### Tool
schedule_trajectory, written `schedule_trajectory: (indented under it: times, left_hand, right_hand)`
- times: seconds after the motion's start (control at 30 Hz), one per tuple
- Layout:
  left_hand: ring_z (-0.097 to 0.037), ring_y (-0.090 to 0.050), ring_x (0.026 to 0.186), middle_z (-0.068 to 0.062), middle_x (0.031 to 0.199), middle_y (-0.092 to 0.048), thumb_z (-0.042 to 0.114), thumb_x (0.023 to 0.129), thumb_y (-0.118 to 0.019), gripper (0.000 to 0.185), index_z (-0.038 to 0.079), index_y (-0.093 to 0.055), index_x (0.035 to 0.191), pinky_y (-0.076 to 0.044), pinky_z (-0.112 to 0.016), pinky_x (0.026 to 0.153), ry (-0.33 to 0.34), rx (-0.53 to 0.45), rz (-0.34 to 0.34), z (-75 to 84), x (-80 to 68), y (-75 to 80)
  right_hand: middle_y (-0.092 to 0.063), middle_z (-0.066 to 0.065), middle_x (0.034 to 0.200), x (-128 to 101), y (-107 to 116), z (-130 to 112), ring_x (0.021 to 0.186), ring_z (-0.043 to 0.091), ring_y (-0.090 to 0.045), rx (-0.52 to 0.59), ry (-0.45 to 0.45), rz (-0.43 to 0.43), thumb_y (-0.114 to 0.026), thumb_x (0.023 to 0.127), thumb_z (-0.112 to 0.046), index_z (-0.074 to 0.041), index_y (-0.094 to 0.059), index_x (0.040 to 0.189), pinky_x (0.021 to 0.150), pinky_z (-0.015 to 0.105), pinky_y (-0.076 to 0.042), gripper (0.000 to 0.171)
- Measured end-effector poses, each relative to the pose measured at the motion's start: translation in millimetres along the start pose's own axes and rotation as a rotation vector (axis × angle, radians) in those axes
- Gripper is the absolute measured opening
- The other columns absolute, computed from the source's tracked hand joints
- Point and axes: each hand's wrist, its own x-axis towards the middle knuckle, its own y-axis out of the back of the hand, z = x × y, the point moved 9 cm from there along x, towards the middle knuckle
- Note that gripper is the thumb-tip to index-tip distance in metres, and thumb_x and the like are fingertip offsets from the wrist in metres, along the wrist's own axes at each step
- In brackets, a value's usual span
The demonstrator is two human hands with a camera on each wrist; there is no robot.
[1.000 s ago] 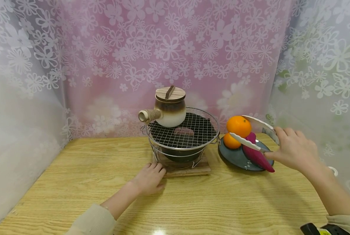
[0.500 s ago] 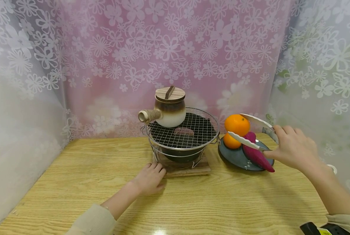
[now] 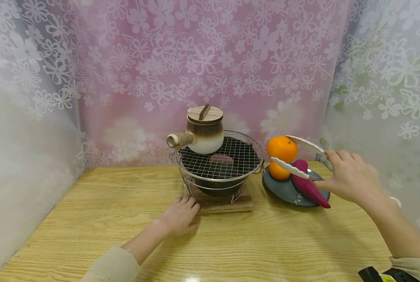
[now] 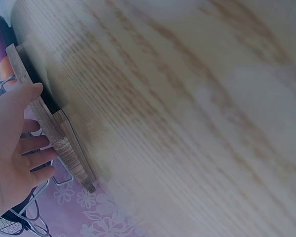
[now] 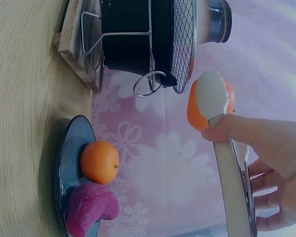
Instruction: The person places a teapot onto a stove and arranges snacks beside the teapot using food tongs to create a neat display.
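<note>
Lifted orange: the upper orange [image 3: 278, 148] is right of centre in the head view, between the arms of the white-tipped tongs [image 3: 292, 169]; the right wrist view shows it raised clear of the plate.
Right hand: gripping the tongs [image 5: 237, 197], the right hand [image 3: 352, 174] has its thumb on one arm and its fingers round the other.
Left hand: fingers loosely bent and spread, the left hand [image 3: 181, 215] rests on the front-left corner of the wooden board [image 3: 227, 208], low centre of the frame, not wrapped round it.
Plate: the dark plate [image 3: 282, 192] lies at the right, with the lower orange [image 3: 279, 173] and the purple sweet potato [image 3: 310, 192] on it.
Grill: mid-frame, the wire mesh [image 3: 243, 166] sits over the black bowl [image 3: 218, 190]; the lidded pot [image 3: 210, 141] stands on its upper-left part.
Tong pressure: the step looks like holding the fruit aloft, so a firm, even squeeze seems best — its round, smooth skin could let it slip.
Tong placement: tips across the fruit's widest part should carry it most securely, with little tilt or twist.
Clearance: any sideways move calls for height enough to pass the mesh rim — a knock might jar the pot.
Board: light, steady left-hand pressure should suffice.
</note>
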Motion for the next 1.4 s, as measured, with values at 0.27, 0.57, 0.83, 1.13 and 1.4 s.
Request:
schedule_trajectory:
  times: [0.27,0.57,0.83,1.13,1.4]
  left_hand:
    - [-0.025,-0.05,0.097,-0.006,0.099,-0.049,0.048,0.085,-0.058,0.041,0.011,-0.055,0.102,-0.041,-0.036,0.08,0.001,0.008,0.011,-0.2,-0.6,0.5]
    - [-0.023,-0.05,0.094,-0.005,0.098,-0.05,0.048,0.084,-0.059,0.04,0.011,-0.055,0.101,-0.041,-0.036,0.079,0.0,0.003,0.026,0.0,-1.2,2.6]
    - [-0.024,-0.05,0.096,-0.005,0.1,-0.05,0.047,0.085,-0.058,0.041,0.011,-0.054,0.103,-0.041,-0.037,0.082,0.007,-0.014,-0.003,-0.7,-0.4,-0.1]
    - [-0.025,-0.05,0.096,-0.006,0.1,-0.05,0.048,0.084,-0.059,0.041,0.011,-0.054,0.102,-0.041,-0.038,0.082,0.007,-0.007,0.003,-0.7,-0.1,0.1]
    - [-0.025,-0.05,0.097,-0.006,0.1,-0.049,0.047,0.085,-0.058,0.041,0.011,-0.054,0.103,-0.041,-0.038,0.082,0.003,-0.015,0.006,-0.5,-0.8,-0.4]
  right_hand:
    - [-0.047,0.028,0.114,-1.0,1.3,-6.2,0.097,0.045,-0.043,0.004,0.014,0.0,-0.076,0.064,-0.053,0.006,-0.04,0.128,0.061,0.057,-0.044,0.094]
    - [-0.048,0.027,0.113,-1.5,2.2,-9.7,0.096,0.044,-0.044,0.004,0.025,0.011,-0.076,0.064,-0.052,0.005,-0.042,0.127,0.061,0.057,-0.044,0.092]
    - [-0.047,0.027,0.115,-1.2,4.9,-14.4,0.097,0.044,-0.044,0.002,0.033,0.022,-0.075,0.064,-0.053,0.004,-0.041,0.129,0.062,0.058,-0.044,0.093]
    - [-0.049,0.026,0.113,-2.3,9.0,-19.3,0.095,0.043,-0.045,-0.004,0.047,0.047,-0.076,0.063,-0.052,0.004,-0.042,0.128,0.056,0.054,-0.045,0.092]
    - [-0.049,0.025,0.113,-2.9,11.5,-22.8,0.095,0.042,-0.045,-0.003,0.052,0.06,-0.076,0.064,-0.051,0.002,-0.043,0.127,0.055,0.054,-0.045,0.089]
